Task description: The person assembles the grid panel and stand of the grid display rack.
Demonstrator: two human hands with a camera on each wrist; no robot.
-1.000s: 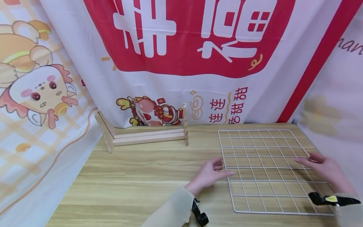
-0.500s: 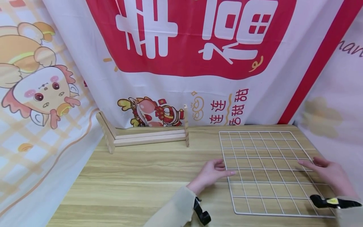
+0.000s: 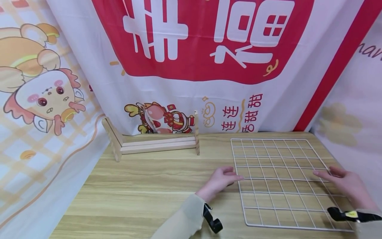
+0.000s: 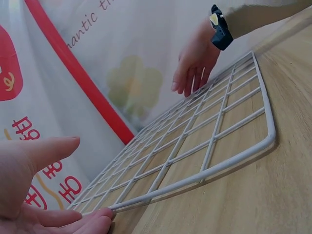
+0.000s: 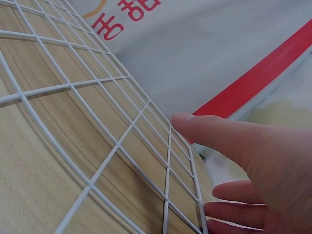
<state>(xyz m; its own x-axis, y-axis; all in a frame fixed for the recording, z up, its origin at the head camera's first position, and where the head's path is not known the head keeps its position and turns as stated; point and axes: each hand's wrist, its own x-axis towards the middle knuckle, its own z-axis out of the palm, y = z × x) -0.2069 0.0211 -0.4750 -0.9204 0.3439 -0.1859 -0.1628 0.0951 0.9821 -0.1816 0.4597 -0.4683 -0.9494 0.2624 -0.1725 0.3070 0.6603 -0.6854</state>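
A white wire grid panel (image 3: pixel 279 179) lies on the wooden table at the right. My left hand (image 3: pixel 218 182) is at its left edge, fingertips touching the rim wire in the left wrist view, thumb (image 4: pixel 57 148) raised and apart from the wire. Beside the opposite edge is my right hand (image 3: pixel 346 184). In the right wrist view its thumb (image 5: pixel 209 130) reaches over the panel, while the other fingers (image 5: pixel 239 214) lie along the outer rim. Neither hand closes round the wire.
A light wooden stand (image 3: pixel 158 146) with two uprights and a low crossbar is at the table's back left. Printed cloth (image 3: pixel 191 66) hangs behind and at both sides. Bare wooden tabletop (image 3: pixel 143 186) lies left of the panel.
The left hand's thumb has drawn slightly left, towards the panel's edge. The right hand shifted a little rightward early on. The panel stays about where it was; the whole view moved slightly.
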